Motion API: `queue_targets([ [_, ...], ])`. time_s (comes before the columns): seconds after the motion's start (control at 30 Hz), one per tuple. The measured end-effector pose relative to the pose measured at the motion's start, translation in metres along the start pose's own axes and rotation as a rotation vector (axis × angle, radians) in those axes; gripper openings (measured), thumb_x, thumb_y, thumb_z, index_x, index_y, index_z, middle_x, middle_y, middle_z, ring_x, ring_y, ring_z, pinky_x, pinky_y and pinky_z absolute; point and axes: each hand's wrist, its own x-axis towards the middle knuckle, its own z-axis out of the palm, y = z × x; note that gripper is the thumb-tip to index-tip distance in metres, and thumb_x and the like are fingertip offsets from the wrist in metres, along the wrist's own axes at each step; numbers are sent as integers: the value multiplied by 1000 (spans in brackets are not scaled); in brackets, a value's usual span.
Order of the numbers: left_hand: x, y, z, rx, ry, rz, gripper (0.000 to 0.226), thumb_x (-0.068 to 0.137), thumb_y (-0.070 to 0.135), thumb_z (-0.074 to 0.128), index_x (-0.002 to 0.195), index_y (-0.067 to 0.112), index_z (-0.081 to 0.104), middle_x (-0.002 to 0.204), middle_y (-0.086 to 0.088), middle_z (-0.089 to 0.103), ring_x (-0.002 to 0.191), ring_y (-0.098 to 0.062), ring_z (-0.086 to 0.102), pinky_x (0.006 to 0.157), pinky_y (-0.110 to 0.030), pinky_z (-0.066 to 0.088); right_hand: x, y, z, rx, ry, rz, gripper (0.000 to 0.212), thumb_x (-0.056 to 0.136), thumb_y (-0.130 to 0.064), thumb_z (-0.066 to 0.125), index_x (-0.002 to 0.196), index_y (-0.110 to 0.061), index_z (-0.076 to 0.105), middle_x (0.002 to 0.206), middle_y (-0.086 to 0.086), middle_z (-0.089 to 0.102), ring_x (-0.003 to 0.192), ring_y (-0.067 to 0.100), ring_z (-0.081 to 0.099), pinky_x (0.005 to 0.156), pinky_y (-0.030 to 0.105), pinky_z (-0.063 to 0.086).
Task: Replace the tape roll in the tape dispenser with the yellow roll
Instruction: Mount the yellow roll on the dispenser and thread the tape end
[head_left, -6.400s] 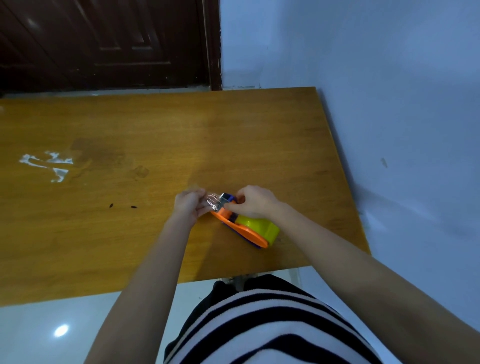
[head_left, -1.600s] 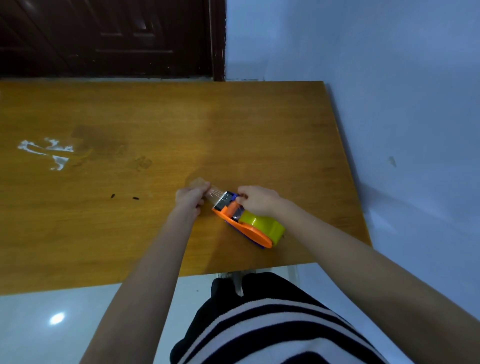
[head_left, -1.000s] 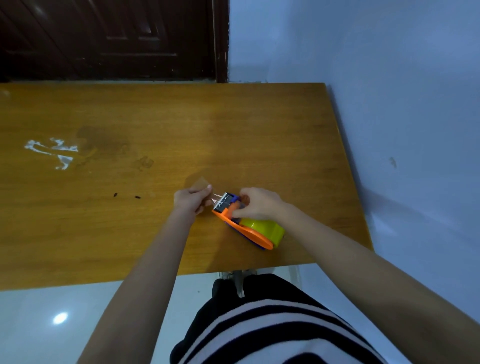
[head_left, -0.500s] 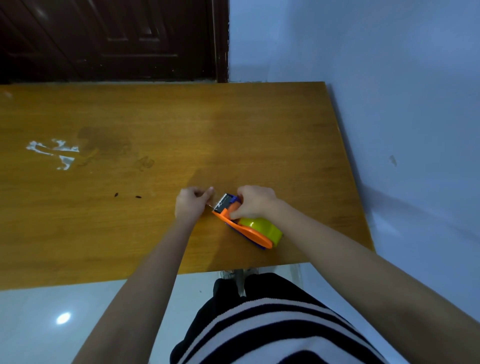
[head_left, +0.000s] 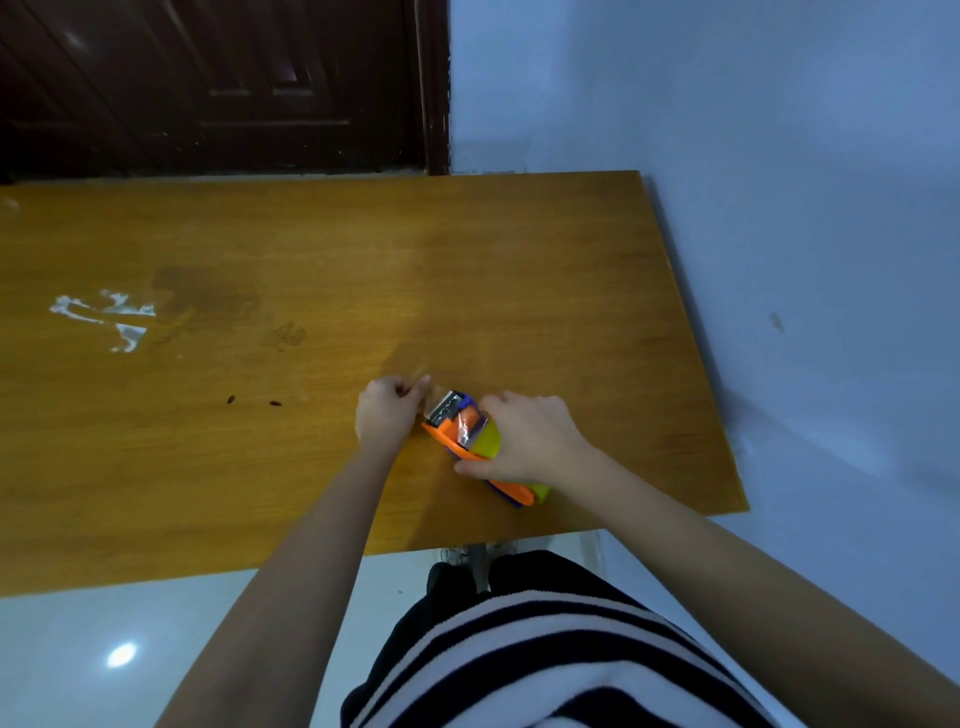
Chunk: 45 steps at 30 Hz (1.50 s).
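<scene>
A wooden surface (head_left: 311, 249) with white smears (head_left: 106, 317) stands against a pale blue wall (head_left: 779, 156). Behind it is a dark door (head_left: 208, 83); below, a glossy white floor (head_left: 130, 649) reflects a light.

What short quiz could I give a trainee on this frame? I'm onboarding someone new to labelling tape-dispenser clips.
1. True or false: the yellow roll sits inside the orange tape dispenser.
2. Which hand grips the dispenser body: A) left hand B) right hand?
3. Fill in: the left hand pinches the ____ beside the dispenser's cutter end.

Key
1. True.
2. B.
3. Tape end; it looks thin and faint, drawn out over the wooden table.
</scene>
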Motion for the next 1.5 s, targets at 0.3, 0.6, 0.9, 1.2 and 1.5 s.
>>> queue_targets([
  [0.3,2,2,-11,-53,-53,92,41,89,39,60,73,3,67,66,-7,59,63,-19,52,51,-27,34,-18,-11,13,49,4,156,64,85,-53,58,127,-7,42,119,10,59,105,27,62,75,33,46],
  [0.6,2,25,-14,-157,-76,-11,37,88,33,63,89,-3,71,69,-4,59,74,-20,54,55,-26,37,-35,5,16,99,91,132,49,88,-53,53,116,-13,47,112,6,62,97,24,65,71,32,45],
  [0.9,21,33,-56,-359,-89,-114,31,82,33,71,90,4,66,78,-9,52,55,-17,39,48,-24,27,-46,18,2,200,178,130,56,87,-59,50,124,-17,47,117,2,62,101,22,64,78,34,49],
  [1.2,-5,55,-44,-883,-389,-387,12,94,33,53,86,24,57,84,2,59,72,-13,55,62,-24,40,-55,36,-14,461,290,199,60,82,-59,59,130,-26,46,125,-5,60,111,19,59,87,33,47],
  [1.5,-48,87,-12,-1109,-494,-469,27,95,29,43,87,12,62,76,-6,63,73,-21,58,72,-34,46,-54,45,-15,766,385,211,64,81,-49,65,135,-21,44,112,-9,52,102,12,54,87,32,50],
])
